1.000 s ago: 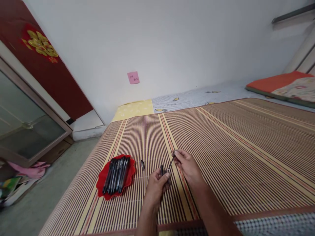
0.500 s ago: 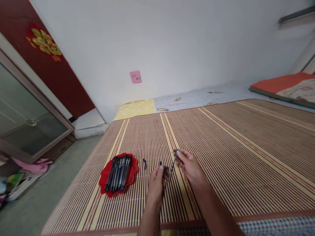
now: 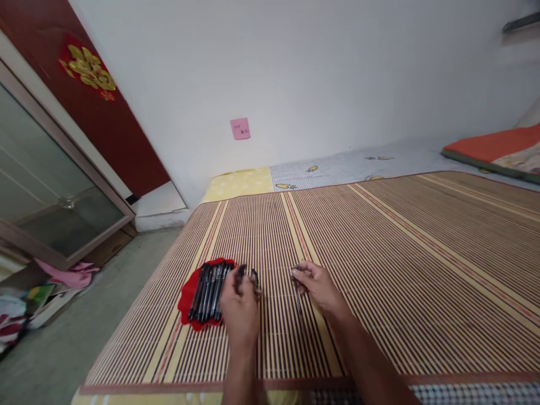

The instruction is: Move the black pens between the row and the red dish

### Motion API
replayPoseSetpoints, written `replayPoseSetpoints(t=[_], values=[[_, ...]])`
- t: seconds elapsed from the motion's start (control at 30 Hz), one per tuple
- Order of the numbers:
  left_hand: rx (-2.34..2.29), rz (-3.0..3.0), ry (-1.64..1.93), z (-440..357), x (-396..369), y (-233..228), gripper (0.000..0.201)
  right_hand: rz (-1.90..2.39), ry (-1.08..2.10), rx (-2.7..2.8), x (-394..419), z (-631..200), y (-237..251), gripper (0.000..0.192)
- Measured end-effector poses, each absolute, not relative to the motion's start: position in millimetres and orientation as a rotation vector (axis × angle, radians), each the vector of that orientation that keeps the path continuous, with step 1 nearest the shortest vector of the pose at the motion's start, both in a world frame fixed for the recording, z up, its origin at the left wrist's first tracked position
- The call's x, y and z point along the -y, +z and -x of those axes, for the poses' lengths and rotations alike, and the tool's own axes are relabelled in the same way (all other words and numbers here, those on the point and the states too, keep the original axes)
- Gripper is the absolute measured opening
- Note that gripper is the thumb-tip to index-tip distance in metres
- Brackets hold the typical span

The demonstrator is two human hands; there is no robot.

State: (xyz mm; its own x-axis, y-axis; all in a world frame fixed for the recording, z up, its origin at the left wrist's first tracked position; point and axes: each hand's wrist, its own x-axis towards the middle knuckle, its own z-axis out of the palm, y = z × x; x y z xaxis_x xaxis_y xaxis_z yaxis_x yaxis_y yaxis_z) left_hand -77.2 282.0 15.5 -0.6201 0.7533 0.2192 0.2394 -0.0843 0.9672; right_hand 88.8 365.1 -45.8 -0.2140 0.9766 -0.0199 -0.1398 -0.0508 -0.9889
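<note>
My left hand (image 3: 240, 306), a little smeared by motion, is at the right edge of a red scalloped dish (image 3: 185, 298). Its fingers are closed on a dark pen part (image 3: 242, 270), mostly hidden by the hand. Several black pens (image 3: 206, 292) lie side by side in the dish. Just right of the left fingers, a small dark pen cap (image 3: 254, 277) rests on the striped mat. My right hand (image 3: 317, 286) pinches a thin dark rod, like a pen refill (image 3: 298, 301), which points down over the mat.
The striped mat (image 3: 371, 298) covers a bed against a white wall. A pink note (image 3: 240, 129) is stuck to the wall. A folded orange quilt (image 3: 489, 147) lies at the far right. To the left are a glass-panelled door (image 3: 54, 185) and the floor (image 3: 139, 261).
My left hand has moved left, away from the right hand, to the dish's edge. The rod in my right hand now hangs free of the left hand. The view has shifted slightly.
</note>
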Motion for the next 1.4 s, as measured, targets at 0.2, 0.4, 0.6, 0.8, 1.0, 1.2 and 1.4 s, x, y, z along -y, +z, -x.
replayPoseSetpoints(t=[0.2,0.4,0.6,0.8,1.0,1.2,1.4], values=[[-1.698,-0.752,2.048,122.6,-275.7,26.0,0.035,1.161,1.452,1.475,-369.6,-44.9,-29.4,0.013],[-1.636,-0.760,1.943,123.1,-282.9,7.1,0.037,1.447,1.234,1.700,-378.3,-1.3,-34.7,0.004],[-1.602,-0.753,1.884,122.1,-283.8,8.1,0.039,1.505,1.198,1.727,-374.8,5.8,-42.1,0.003],[-1.562,-0.736,1.836,118.7,-287.1,9.0,0.035,1.390,1.317,1.729,-374.8,2.5,-47.9,0.014],[-1.347,-0.617,1.821,105.3,-294.7,-0.6,0.033,1.260,1.423,1.638,-367.4,-10.8,-40.4,0.019],[-1.291,-0.665,1.783,77.1,-303.4,-11.1,0.032,0.943,1.630,1.565,-337.1,-35.5,-19.5,0.015],[-1.691,-1.077,1.662,77.7,-302.7,-14.8,0.027,1.079,1.595,1.510,-332.1,-42.4,-29.4,0.014]])
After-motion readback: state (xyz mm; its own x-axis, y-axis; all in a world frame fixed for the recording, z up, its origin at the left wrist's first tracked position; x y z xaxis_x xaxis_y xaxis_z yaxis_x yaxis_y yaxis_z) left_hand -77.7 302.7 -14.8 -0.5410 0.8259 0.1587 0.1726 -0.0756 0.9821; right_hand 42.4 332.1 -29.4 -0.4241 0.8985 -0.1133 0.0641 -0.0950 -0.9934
